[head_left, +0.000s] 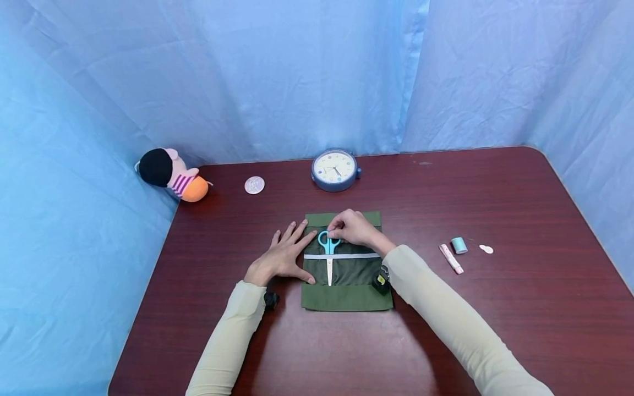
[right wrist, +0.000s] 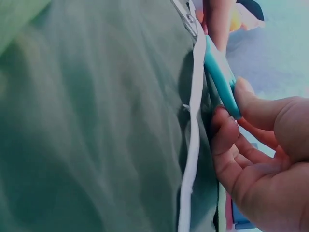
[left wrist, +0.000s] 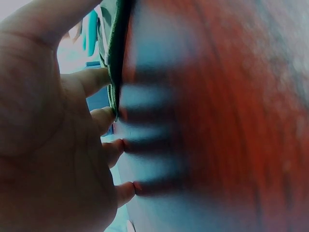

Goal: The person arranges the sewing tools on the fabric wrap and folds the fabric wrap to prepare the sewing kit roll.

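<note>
scissors with turquoise handles (head_left: 329,249) lie point-down toward the person on a green cloth case (head_left: 346,298), and a white band (head_left: 358,256) runs across them where handles meet blades. the right hand (head_left: 354,229) pinches one handle loop between thumb and fingers. the left hand (head_left: 282,260) has its fingers spread, thumb and forefinger on the case's left edge, other fingertips on the table (head_left: 520,220). the case lies open, folded over at both ends; what is inside the folds cannot be seen. well to its right are a pink-and-white packet (head_left: 451,259), a turquoise spool (head_left: 459,245) and a small white piece (head_left: 486,249). farther back stand a blue clock (head_left: 334,167), a pale disc (head_left: 255,185) and a soft toy (head_left: 174,175).
</note>
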The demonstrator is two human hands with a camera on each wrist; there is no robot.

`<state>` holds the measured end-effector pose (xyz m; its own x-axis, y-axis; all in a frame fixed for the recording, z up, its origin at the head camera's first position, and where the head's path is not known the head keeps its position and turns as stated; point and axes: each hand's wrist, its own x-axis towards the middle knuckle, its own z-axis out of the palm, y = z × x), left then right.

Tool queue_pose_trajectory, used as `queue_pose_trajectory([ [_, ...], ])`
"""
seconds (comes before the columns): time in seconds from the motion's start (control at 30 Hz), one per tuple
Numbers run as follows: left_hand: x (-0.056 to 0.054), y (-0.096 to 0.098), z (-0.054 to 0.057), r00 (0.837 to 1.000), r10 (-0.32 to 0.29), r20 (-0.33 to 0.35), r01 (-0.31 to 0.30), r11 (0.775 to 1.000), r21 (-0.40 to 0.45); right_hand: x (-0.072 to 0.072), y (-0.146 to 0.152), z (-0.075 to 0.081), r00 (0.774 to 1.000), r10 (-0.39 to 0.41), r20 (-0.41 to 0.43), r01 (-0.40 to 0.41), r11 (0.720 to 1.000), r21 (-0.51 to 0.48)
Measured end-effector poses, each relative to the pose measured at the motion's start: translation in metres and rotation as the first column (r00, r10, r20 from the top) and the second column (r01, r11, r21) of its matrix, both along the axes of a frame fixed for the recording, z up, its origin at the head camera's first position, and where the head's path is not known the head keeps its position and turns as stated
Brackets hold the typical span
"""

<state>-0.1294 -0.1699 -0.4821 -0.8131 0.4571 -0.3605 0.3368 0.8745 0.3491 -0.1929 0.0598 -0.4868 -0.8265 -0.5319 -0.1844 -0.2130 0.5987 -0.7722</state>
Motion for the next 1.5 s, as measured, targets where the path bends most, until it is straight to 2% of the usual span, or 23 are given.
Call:
queue_pose_trajectory([
  [0.23, -0.001, 0.001, 0.000, 1.000, -0.001, 0.007, 0.001, 1.000, -0.010, 0.003, -0.004, -0.003, 0.997, -0.010, -0.073, 0.009, 1.000, -0.004],
  [0.6, -0.002, 0.002, 0.000, 1.000, 0.002, 0.012, -0.002, 1.000, -0.008, 0.003, -0.002, -0.004, 0.995, -0.004, -0.101, 0.004, 1.000, 0.005],
  [0.83, -0.002, 0.002, 0.001, 1.000, 0.013, 0.014, -0.012, 1.000, -0.004, 0.004, -0.001, -0.002, 0.991, 0.100, -0.086, -0.098, 0.995, 0.032],
  [0.97, -0.001, 0.002, 0.002, 1.000, 0.007, 0.004, -0.007, 1.000, 0.001, 0.005, -0.001, 0.000, 0.992, 0.111, -0.067, -0.108, 0.993, 0.046],
  [1.23, 0.008, -0.005, 0.007, 1.000, 0.006, 0.005, -0.007, 0.999, 0.035, 0.007, -0.002, -0.002, 0.992, 0.115, -0.055, -0.111, 0.991, 0.081],
  [1.5, 0.017, -0.010, 0.007, 1.000, -0.013, 0.008, 0.013, 1.000, 0.017, 0.009, -0.005, -0.002, 0.989, 0.118, -0.084, -0.107, 0.986, 0.126],
])
